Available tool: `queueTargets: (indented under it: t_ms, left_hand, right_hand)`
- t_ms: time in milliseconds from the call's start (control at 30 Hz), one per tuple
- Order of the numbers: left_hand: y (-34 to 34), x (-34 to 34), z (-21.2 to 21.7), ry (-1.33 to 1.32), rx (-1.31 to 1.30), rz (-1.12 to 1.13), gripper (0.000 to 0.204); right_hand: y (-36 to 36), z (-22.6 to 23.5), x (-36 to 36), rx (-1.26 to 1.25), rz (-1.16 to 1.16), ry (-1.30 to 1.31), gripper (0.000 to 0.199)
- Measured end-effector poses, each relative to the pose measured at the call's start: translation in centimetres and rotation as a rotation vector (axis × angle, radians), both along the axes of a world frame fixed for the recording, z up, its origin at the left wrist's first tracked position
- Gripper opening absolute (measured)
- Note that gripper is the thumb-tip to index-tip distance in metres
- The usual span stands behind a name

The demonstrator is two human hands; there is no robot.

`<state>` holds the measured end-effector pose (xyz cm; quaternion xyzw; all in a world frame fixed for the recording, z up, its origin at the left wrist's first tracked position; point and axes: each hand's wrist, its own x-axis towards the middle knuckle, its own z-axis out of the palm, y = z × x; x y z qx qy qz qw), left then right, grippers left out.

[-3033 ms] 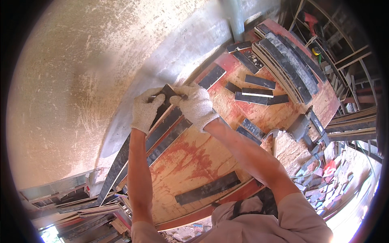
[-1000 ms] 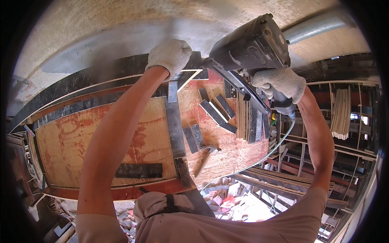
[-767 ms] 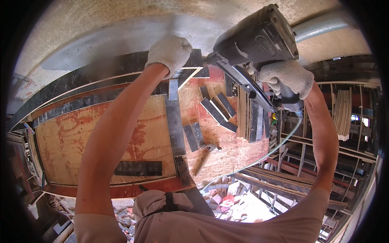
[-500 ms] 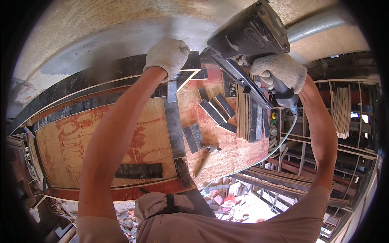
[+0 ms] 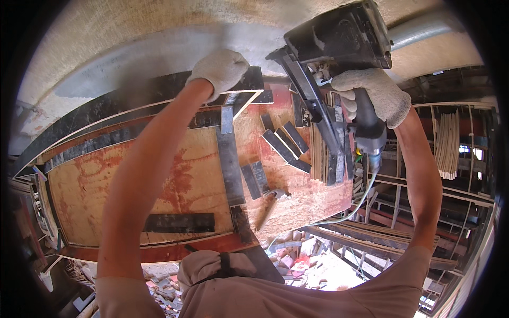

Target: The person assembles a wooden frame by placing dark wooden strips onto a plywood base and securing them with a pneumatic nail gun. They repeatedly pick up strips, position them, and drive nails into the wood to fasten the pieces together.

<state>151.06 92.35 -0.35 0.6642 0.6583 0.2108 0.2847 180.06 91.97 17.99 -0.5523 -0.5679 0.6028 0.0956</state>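
My left hand (image 5: pixel 218 73), in a pale knit glove, is closed at the upper edge of a long black-faced board (image 5: pixel 114 100), near its right end. The board stands on edge along the far side of a plywood panel (image 5: pixel 132 185). To the right, my gloved right hand (image 5: pixel 374 95) is wrapped round the grip of a black nail gun (image 5: pixel 336 40). Its long magazine slants down over the panel, and its nose is just right of the board's end, apart from it. A pale air hose (image 5: pixel 366 195) runs from the foot of the grip.
A hammer (image 5: pixel 271 205) lies on the panel among short black wood offcuts (image 5: pixel 286 146) and a stack of thin strips (image 5: pixel 318 153). Scrap pieces (image 5: pixel 299 259) litter the ground below. Racks of timber (image 5: pixel 448 146) stand at the right; a grey pipe (image 5: pixel 424 33) is beyond the nail gun.
The nail gun has shifted slightly right, and its magazine hangs more steeply. The hose end has swung left with the grip. My left hand has hardly moved.
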Motion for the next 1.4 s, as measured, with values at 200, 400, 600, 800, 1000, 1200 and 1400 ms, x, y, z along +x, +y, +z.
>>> queueTargets:
  t_ms: [200, 400, 600, 800, 1000, 1200, 1400]
  left_hand:
    - [1.0, -2.3, 1.3, -0.187, -0.093, -0.227, 0.025]
    - [1.0, -2.5, 0.4, -0.256, -0.013, -0.173, 0.017]
    - [1.2, -2.5, 0.1, -0.261, 0.0, -0.154, 0.015]
    - [1.2, -2.8, 0.1, -0.258, -0.024, -0.148, 0.015]
    - [1.4, -3.3, -0.7, -0.23, 0.035, -0.135, 0.027]
    - [1.3, -3.3, -1.5, -0.22, 0.108, -0.11, 0.038]
    - [1.7, -3.7, -2.8, -0.151, 0.245, -0.188, 0.031]
  right_hand:
    - [-1.8, -0.7, -2.1, -0.123, -0.16, 0.128, 0.016]
    - [-1.3, -2.0, -3.0, -0.195, -0.136, 0.118, 0.022]
    - [-1.6, -2.1, -4.0, -0.152, -0.165, 0.114, 0.023]
    - [-1.7, -1.6, -4.8, -0.13, -0.147, 0.067, 0.022]
    - [-1.7, -1.5, -5.1, -0.125, -0.163, 0.055, 0.024]
    - [-1.4, -2.4, -4.5, -0.172, -0.139, 0.104, 0.025]
    - [-7.8, -0.7, 0.5, -0.202, -0.28, 0.184, 0.019]
